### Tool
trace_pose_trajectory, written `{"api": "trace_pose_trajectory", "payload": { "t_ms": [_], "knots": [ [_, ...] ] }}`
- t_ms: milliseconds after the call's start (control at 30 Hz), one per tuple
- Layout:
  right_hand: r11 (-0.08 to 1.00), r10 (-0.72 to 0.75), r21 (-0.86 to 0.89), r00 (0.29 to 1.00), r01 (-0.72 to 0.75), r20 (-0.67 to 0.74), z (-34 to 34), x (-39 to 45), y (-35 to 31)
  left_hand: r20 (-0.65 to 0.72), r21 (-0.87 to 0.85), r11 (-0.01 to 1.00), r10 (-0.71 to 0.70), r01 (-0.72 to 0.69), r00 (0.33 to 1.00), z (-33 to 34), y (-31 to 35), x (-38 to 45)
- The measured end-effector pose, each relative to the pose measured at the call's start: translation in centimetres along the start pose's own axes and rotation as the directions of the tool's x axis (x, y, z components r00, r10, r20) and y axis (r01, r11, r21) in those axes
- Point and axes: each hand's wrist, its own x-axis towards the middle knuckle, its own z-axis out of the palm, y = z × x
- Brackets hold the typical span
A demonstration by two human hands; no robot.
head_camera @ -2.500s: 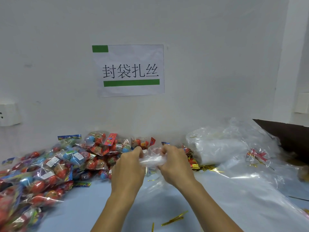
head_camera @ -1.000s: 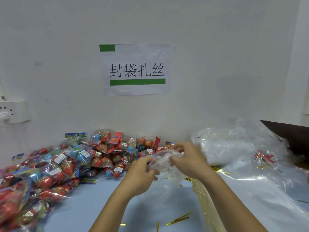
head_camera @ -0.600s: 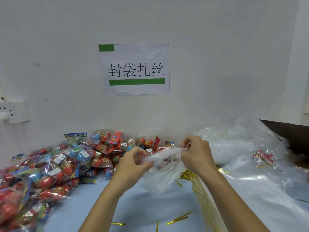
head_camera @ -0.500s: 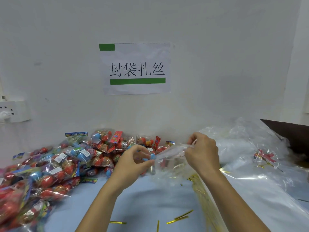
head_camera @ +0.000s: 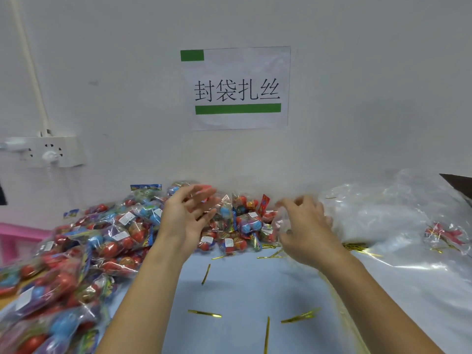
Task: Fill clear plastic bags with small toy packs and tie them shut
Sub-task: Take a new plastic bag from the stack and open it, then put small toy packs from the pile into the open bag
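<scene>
A heap of small toy packs (head_camera: 120, 233) with red and blue balls covers the left and back of the light blue table (head_camera: 237, 290). My left hand (head_camera: 186, 215) hovers over the back of the heap, fingers spread and holding nothing. To its right, my right hand (head_camera: 304, 226) has its fingers curled round a crumpled clear plastic bag (head_camera: 279, 222), held just above the table near the packs. Motion blur hides the bag's mouth and much of its shape.
Gold twist ties (head_camera: 204, 313) lie scattered on the table in front of me. A pile of empty clear bags (head_camera: 383, 218) fills the right side, with a dark cardboard box (head_camera: 459, 183) behind it. A wall socket (head_camera: 48, 152) and a pink object (head_camera: 15, 236) are at left.
My left hand has let go of the clear bag and moved up and left over the toy packs, opening. The right hand keeps the bag. The view has shifted left.
</scene>
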Motion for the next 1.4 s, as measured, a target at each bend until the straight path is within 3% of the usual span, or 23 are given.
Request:
{"api": "trace_pose_trajectory", "payload": {
  "t_ms": [133,233,367,433,467,533,600,633,800,933,1067,1167,1400],
  "knots": [
    [0.967,-0.232,0.121,0.971,0.224,0.059,1.7,-0.7,-2.0,-0.065,-0.086,0.996,0.009,-0.015,0.998,-1.1,0.9,0.1],
    [0.932,-0.342,0.202,0.915,0.302,0.213,3.7,-1.6,-3.3,-0.154,-0.048,0.999,0.018,-0.026,0.988,-2.0,1.1,0.4],
    [0.953,-0.304,0.153,0.848,0.263,0.434,6.7,-2.8,-3.6,-0.255,0.146,0.989,0.031,0.007,0.966,-2.9,0.6,0.9],
    [0.958,-0.282,0.108,0.821,0.264,0.497,8.0,-3.3,-3.4,-0.237,0.363,0.932,0.073,0.018,0.969,-3.3,0.0,1.2],
    [0.956,-0.283,0.081,0.821,0.281,0.496,8.5,-3.5,-3.4,-0.19,0.516,0.857,0.101,0.012,0.977,-3.5,-0.3,1.3],
    [0.955,-0.283,0.046,0.85,0.293,0.445,9.0,-3.8,-3.4,-0.034,0.807,0.589,0.117,-0.042,0.993,-3.9,-1.4,1.5],
    [0.953,-0.298,0.065,0.869,0.297,0.395,9.2,-3.7,-3.3,0.106,0.943,0.308,0.066,-0.122,0.992,-4.1,-3.1,1.7],
    [0.953,-0.302,0.082,0.875,0.293,0.379,9.3,-3.6,-3.1,0.144,0.966,0.214,0.024,-0.146,0.989,-4.2,-4.2,1.8],
    [0.955,-0.284,0.188,0.895,0.23,0.344,9.7,-3.1,-2.0,0.258,0.964,-0.013,-0.19,-0.265,0.947,-4.2,-9.6,2.0],
    [0.946,-0.301,0.223,0.891,0.235,0.34,10.0,-2.8,-1.5,0.15,0.956,-0.199,-0.298,-0.215,0.943,-4.9,-11.3,1.9],
    [0.939,-0.283,0.283,0.907,0.195,0.312,10.2,-2.5,-1.2,0.177,0.946,-0.265,-0.06,-0.187,0.982,-4.5,-10.9,1.8],
    [0.932,-0.248,0.332,0.924,0.145,0.292,10.2,-2.6,-1.0,0.206,0.937,-0.291,0.01,-0.194,0.979,-4.4,-10.7,1.5],
    [0.865,-0.136,0.502,0.97,0.018,0.2,10.5,-2.5,-0.9,0.288,0.951,-0.139,0.067,-0.277,0.955,-4.8,-10.4,1.1]
  ]
}}
